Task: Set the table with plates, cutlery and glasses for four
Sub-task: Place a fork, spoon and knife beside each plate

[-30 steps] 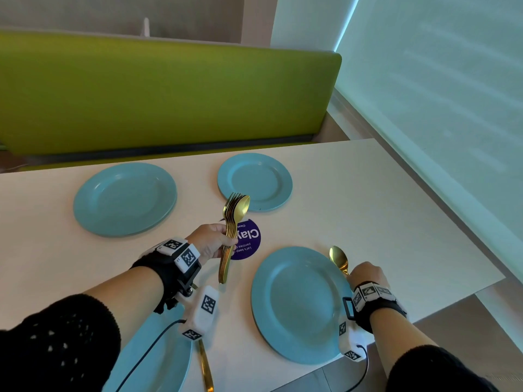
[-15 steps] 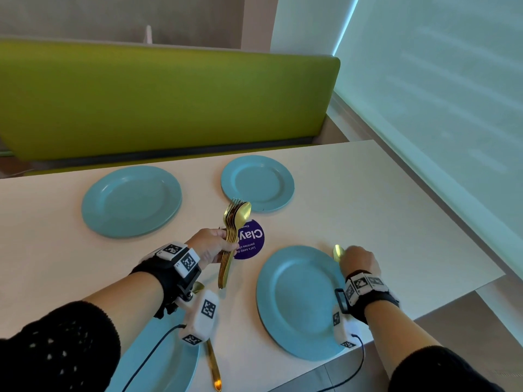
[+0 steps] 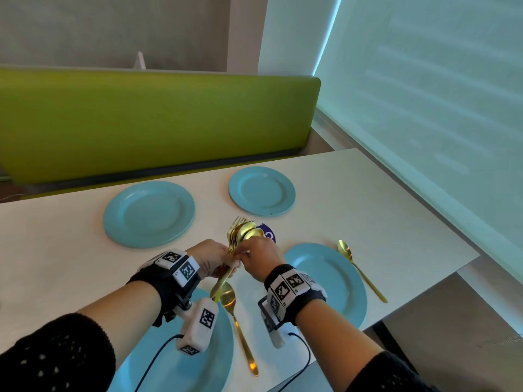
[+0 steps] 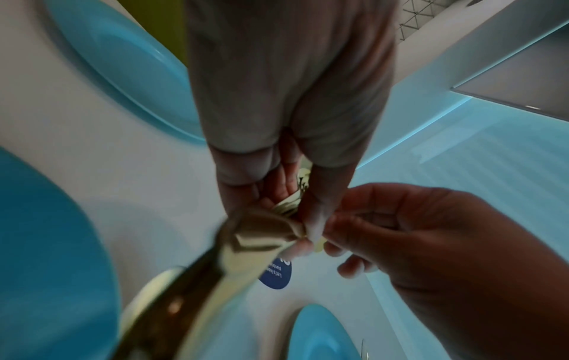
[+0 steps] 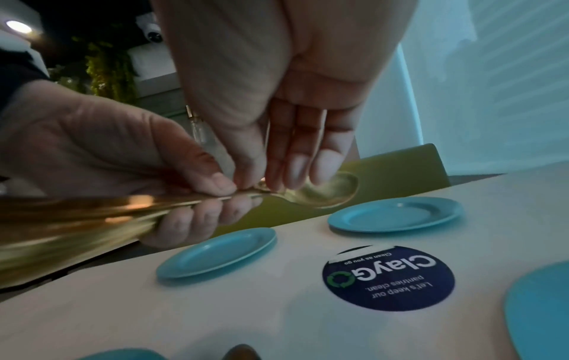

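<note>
Several blue plates lie on the white table [image 3: 368, 199]: far left [image 3: 148, 213], far right [image 3: 261, 190], near right [image 3: 325, 284] and near left [image 3: 175, 349]. One gold spoon [image 3: 360, 271] lies right of the near right plate. Another gold spoon [image 3: 237, 321] lies right of the near left plate. My left hand [image 3: 226, 261] grips a bundle of gold cutlery [image 3: 240, 236] above the table's middle. My right hand [image 3: 246, 254] meets it and pinches the neck of the top spoon [image 5: 326, 192] with thumb and fingers.
A round purple sticker [image 5: 388, 277] is on the table between the plates, partly hidden by the cutlery in the head view. A green bench back [image 3: 155, 120] runs behind the table. The table's right edge [image 3: 467, 258] is close to a frosted wall.
My right hand has let go of the spoon beside the near right plate and moved left to the bundle. The left hand has kept its grip and shifted slightly right.
</note>
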Motion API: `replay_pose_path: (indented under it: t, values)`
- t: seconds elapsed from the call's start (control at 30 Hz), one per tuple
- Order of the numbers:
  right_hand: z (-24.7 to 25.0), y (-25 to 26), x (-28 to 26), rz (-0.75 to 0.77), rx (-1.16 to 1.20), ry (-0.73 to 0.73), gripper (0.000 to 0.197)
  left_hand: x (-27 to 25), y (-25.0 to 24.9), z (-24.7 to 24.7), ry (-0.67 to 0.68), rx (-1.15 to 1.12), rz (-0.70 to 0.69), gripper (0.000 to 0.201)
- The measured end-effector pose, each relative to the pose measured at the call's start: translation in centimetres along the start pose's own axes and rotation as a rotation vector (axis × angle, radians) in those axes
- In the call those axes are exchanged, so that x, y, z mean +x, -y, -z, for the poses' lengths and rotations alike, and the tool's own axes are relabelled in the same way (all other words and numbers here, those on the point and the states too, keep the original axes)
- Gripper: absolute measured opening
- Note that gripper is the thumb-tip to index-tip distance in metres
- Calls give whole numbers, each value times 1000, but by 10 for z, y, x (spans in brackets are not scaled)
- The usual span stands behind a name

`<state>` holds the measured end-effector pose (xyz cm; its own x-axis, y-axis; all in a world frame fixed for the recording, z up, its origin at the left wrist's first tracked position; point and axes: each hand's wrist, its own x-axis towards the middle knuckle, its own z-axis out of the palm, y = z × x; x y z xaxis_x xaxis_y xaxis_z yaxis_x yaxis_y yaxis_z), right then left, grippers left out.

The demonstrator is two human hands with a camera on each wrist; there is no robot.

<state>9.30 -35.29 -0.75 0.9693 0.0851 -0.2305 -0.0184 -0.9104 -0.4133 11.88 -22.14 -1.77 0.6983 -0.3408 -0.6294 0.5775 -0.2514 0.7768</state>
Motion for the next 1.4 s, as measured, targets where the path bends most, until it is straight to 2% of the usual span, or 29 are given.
replay_pose_path:
  t: [0.2,0.4,0.77,0.87,1.0,1.07,1.17,1.3,1.4]
  values:
    - [-12,37,-17,90,-93,26,22,-35,13,33,55,153,22,11]
    - [-18,63,-24,59,-84,42,17,-56,18,54,61,160,-8,15]
    - [-12,68,-12,130,-161,166,20,-48,18,62,102,143,17,30]
    - [-5,60,4,142,-192,190,29,-37,12,63,43,141,10,24]
    - [14,40,39,152,-368,199,29,-15,-4,75,-163,207,-21,22]
    - [28,23,61,100,-415,206,29,-2,-11,85,-287,237,-18,23]
    - [57,-14,97,-47,-377,165,29,18,-22,95,-386,168,7,22]
    - [88,-75,157,-278,-417,40,31,47,-31,101,-452,243,9,19]
    - [99,-113,191,-425,-401,9,27,67,-33,104,-482,257,31,16]
